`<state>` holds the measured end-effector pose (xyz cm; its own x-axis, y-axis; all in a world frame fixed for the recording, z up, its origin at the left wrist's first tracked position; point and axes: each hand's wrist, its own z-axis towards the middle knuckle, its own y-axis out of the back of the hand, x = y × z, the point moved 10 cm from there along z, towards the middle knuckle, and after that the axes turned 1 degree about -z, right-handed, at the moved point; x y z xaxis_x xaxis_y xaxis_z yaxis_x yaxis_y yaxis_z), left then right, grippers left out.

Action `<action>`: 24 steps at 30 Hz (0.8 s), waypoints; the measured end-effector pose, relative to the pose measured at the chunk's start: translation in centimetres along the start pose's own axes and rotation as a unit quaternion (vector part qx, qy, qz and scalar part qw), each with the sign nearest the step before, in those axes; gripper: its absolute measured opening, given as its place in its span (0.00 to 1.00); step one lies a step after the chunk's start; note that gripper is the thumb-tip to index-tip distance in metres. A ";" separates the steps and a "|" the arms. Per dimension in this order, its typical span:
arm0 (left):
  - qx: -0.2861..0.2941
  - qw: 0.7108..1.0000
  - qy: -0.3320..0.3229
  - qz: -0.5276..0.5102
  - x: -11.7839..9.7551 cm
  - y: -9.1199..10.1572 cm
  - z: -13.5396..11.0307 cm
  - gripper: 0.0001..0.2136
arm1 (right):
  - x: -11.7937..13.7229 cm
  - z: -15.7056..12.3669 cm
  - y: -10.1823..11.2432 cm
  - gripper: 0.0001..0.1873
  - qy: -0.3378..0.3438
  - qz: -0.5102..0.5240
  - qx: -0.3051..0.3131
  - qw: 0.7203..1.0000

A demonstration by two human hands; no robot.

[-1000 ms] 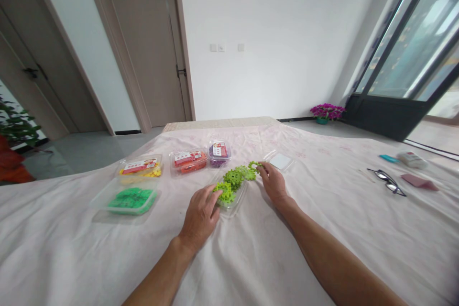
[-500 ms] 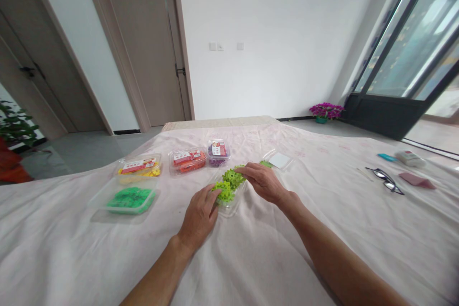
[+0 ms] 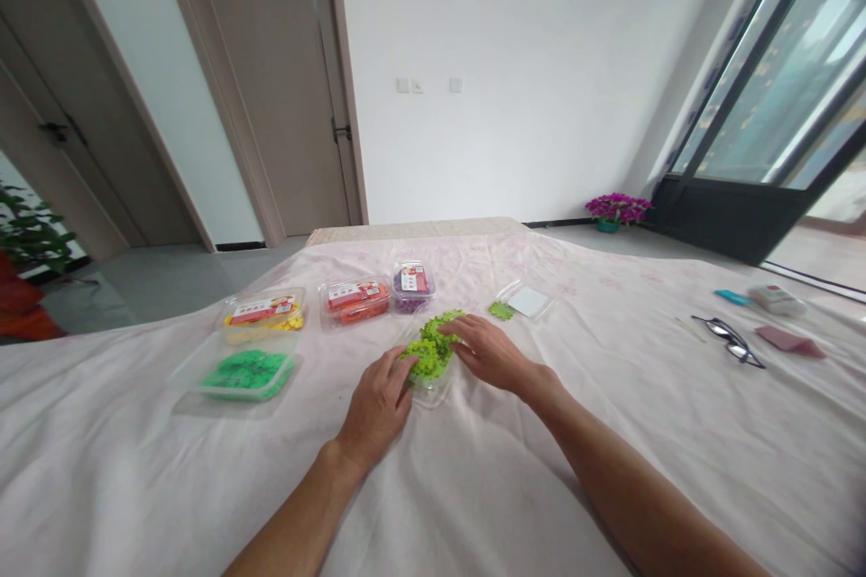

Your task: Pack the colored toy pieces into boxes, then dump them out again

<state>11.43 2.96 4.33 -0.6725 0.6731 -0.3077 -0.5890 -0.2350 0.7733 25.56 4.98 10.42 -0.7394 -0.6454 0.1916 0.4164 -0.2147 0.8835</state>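
Bed (image 3: 609,433) sheet is soft, so the clear tray (image 3: 437,395) of lime pieces (image 3: 433,347) at centre probably needs bracing: left hand (image 3: 377,401) grips its near end, fingers curled. Right hand (image 3: 488,352) lies flat and open on the heap. Light, even pressure should avoid spills; one stray piece (image 3: 502,310) sits by the lid (image 3: 528,300).

Lime pieces (image 3: 433,344): we see them heaped, spilling over their tray.
Clear tray (image 3: 437,391): shallow, flat on the pink sheet (image 3: 474,469) before us.
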 end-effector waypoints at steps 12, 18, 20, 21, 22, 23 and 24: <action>-0.010 1.000 -0.005 -0.003 -0.1 0.2 0.0 0.25 | -0.3 -0.4 0.0 0.16 0.009 -0.020 -0.030 0.999; -0.005 1.000 -0.001 -0.005 -0.2 0.2 0.0 0.24 | 0.1 -0.5 -0.9 0.19 0.023 0.020 -0.027 0.999; -0.002 1.000 0.000 -0.006 -0.2 0.2 0.1 0.24 | -0.1 -0.5 -0.8 0.19 0.008 0.025 -0.032 0.999; 0.000 1.000 0.001 -0.006 -0.2 0.2 0.1 0.24 | -0.3 -0.5 -0.8 0.19 0.001 0.025 -0.034 0.999; 0.002 1.000 0.001 -0.007 -0.2 0.1 0.1 0.24 | -0.4 -0.5 -0.7 0.19 -0.003 0.022 -0.036 0.999; 0.004 1.000 0.002 -0.008 -0.2 0.1 0.1 0.24 | -0.4 -0.4 -0.5 0.19 -0.004 0.018 -0.037 0.999; 0.006 1.000 0.002 -0.009 -0.2 0.1 0.1 0.24 | -0.3 -0.4 -0.5 0.18 -0.001 0.012 -0.038 0.999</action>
<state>11.55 2.83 4.52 -0.6639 0.6744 -0.3232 -0.5956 -0.2154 0.7739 25.85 4.98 9.78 -0.7307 -0.6487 0.2130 0.4718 -0.2541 0.8443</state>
